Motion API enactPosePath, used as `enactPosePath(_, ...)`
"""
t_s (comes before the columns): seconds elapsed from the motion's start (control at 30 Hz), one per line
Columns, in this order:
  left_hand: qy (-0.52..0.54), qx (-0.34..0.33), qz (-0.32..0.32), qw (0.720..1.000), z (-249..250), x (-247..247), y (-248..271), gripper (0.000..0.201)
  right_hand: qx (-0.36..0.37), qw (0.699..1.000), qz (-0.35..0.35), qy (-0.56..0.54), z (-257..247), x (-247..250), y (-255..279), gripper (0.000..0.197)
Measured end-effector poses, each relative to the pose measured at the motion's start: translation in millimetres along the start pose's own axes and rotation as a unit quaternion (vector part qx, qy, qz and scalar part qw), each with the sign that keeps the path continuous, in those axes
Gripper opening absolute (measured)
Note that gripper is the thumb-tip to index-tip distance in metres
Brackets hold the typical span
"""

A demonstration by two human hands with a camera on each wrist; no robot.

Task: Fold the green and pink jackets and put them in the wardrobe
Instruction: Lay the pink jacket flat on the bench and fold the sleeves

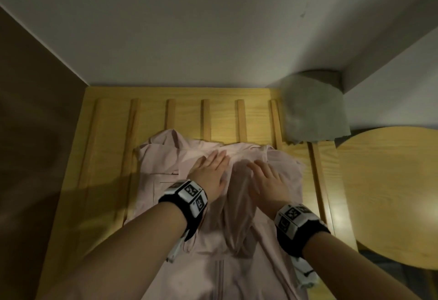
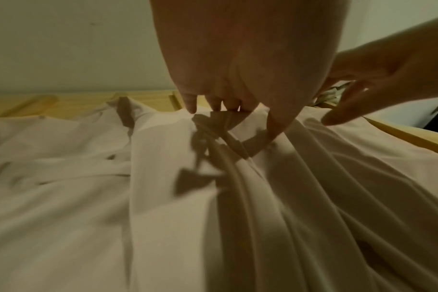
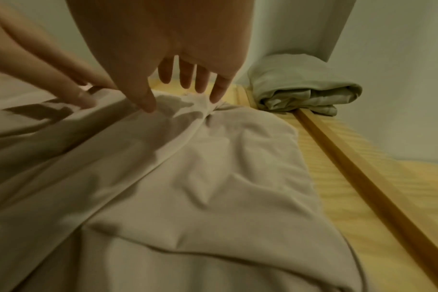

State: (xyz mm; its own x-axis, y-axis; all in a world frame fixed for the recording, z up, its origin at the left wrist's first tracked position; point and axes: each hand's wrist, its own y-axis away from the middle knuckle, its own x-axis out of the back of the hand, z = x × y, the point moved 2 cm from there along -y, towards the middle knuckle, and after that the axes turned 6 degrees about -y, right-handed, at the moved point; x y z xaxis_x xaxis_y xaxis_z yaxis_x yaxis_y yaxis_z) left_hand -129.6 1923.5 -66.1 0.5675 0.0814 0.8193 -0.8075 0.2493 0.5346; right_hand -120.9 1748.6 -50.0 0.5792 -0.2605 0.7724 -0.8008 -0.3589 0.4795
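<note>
Currently pink jacket (image 1: 213,204) spread on slatted wooden bed frame (image 1: 106,133), zip side up, sleeve folded across chest. Left hand (image 1: 211,174) and right hand (image 1: 267,181) both flat on upper fabric, fingers straight, gripping nothing. Green jacket (image 1: 312,110) already bundled at far right corner by wall.

Risks, judged: thin fabric slips over slats, fold shifts once palms lift; sleeve bulge leaves lumpy fold.

Writing: wrist bands (image 1: 189,195) carry black-white marker squares only; no readable text or brand.
</note>
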Motion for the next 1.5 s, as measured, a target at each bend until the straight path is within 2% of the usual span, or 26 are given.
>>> enactPosePath(0.1, -0.024, 0.013, -0.045, 0.999, 4, -10, 1, 0.063, 0.010, 1.000, -0.017, 0.016, -1, -1, -14, 0.062)
enactPosePath(0.2, -0.006, 0.015, -0.059, 0.998, 4, -16, 3, 0.066, 0.001, 0.999, -0.030, 0.024, -5, -8, -25, 0.062)
enactPosePath(0.27, 0.033, -0.009, -0.035, 0.999, -3, -10, 2, 0.059, -0.034, 0.997, -0.059, 0.030, -5, -12, -29, 0.063)
enactPosePath(0.33, 0.075, -0.021, 0.036, 0.996, -19, 3, 3, 0.050, -0.057, 0.994, -0.083, 0.044, -3, -16, -32, 0.066)
enactPosePath(0.37, 0.097, -0.003, 0.071, 0.993, -31, 10, 4, 0.049, -0.062, 0.993, -0.085, 0.047, -2, -18, -32, 0.068)
enactPosePath(0.43, 0.116, 0.091, 0.123, 0.981, -62, 20, 6, 0.052, -0.062, 0.994, -0.081, 0.049, -1, -20, -32, 0.070)
enactPosePath(0.5, 0.103, 0.181, 0.136, 0.969, -93, 25, 10, 0.059, -0.056, 0.995, -0.075, 0.042, -1, -21, -33, 0.070)
enactPosePath(0.53, 0.099, 0.196, 0.119, 0.968, -105, 25, 11, 0.064, -0.052, 0.995, -0.073, 0.036, 0, -21, -33, 0.070)
enactPosePath(0.63, 0.020, 0.155, 0.064, 0.986, -122, 25, 10, 0.079, -0.044, 0.995, -0.083, 0.026, 5, -22, -32, 0.072)
enactPosePath(0.7, -0.036, 0.101, 0.069, 0.992, -122, 25, 5, 0.075, -0.042, 0.994, -0.095, 0.033, 9, -22, -34, 0.074)
enactPosePath(0.77, -0.059, 0.077, 0.075, 0.992, -117, 24, 0, 0.064, -0.044, 0.993, -0.099, 0.042, 10, -21, -37, 0.076)
enactPosePath(0.97, -0.076, 0.146, 0.080, 0.983, -111, 24, -3, 0.045, -0.051, 0.994, -0.090, 0.040, 9, -22, -36, 0.077)
enactPosePath(1.1, -0.086, 0.139, 0.070, 0.984, -114, 13, 2, 0.039, -0.052, 0.994, -0.090, 0.031, 13, -25, -36, 0.076)
enactPosePath(1.23, -0.047, 0.111, 0.082, 0.989, -116, -8, 22, 0.049, -0.056, 0.994, -0.092, 0.028, 16, -26, -38, 0.077)
enactPosePath(1.3, -0.068, 0.113, 0.083, 0.988, -116, -16, 34, 0.053, -0.056, 0.993, -0.095, 0.034, 17, -26, -39, 0.077)
enactPosePath(1.4, -0.076, 0.136, 0.075, 0.985, -111, -21, 45, 0.061, -0.057, 0.992, -0.094, 0.054, 13, -25, -39, 0.074)
enactPosePath(1.47, -0.042, 0.151, 0.062, 0.986, -111, -30, 47, 0.068, -0.047, 0.994, -0.068, 0.073, 4, -24, -39, 0.070)
enactPosePath(1.5, -0.007, 0.164, 0.055, 0.985, -111, -37, 46, 0.066, -0.036, 0.995, -0.051, 0.083, -2, -24, -37, 0.070)
